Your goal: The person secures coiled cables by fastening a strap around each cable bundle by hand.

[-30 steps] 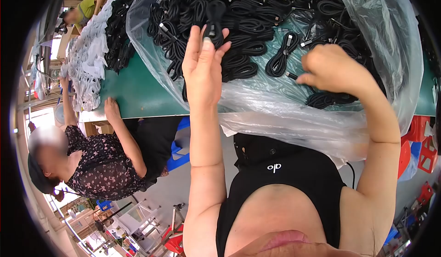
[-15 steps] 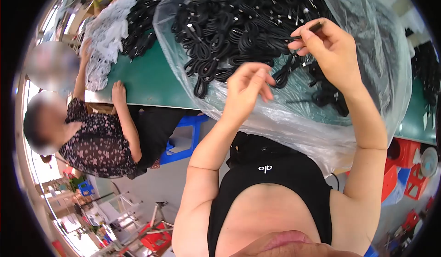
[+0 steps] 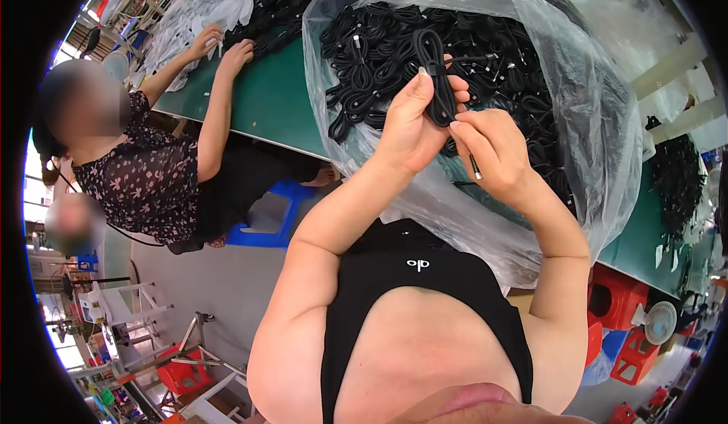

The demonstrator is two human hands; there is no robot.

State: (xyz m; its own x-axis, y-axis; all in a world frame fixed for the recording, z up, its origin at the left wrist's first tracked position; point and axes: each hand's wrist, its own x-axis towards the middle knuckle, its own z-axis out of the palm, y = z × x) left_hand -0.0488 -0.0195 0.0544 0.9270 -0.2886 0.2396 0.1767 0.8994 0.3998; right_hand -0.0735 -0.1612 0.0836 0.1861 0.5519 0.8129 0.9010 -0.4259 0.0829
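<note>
My left hand (image 3: 415,125) is closed around a coiled black cable (image 3: 430,49), thumb across the strap-like band at its middle. The coil stands upright over the heap, its loop pointing away from me. Close against its lower end, my right hand (image 3: 497,151) has its thumb and fingers pinched together at the same cable. A dark connector with a metal tip (image 3: 475,168) sticks out below those fingers. Behind both hands lies a heap of similar coiled black cables (image 3: 371,71) inside a large clear plastic bag (image 3: 599,113).
A co-worker in a flowered top (image 3: 140,174) sits at left, both hands over white pieces and black cables on the green table (image 3: 265,125). A blue stool (image 3: 262,219) is nearby. More black cables (image 3: 675,178) lie at right, above red stools and a small fan (image 3: 660,322).
My hands have come together over the bag, and a coiled cable is now in my left hand, which was empty. My right hand has moved down and left. The view has shifted.
</note>
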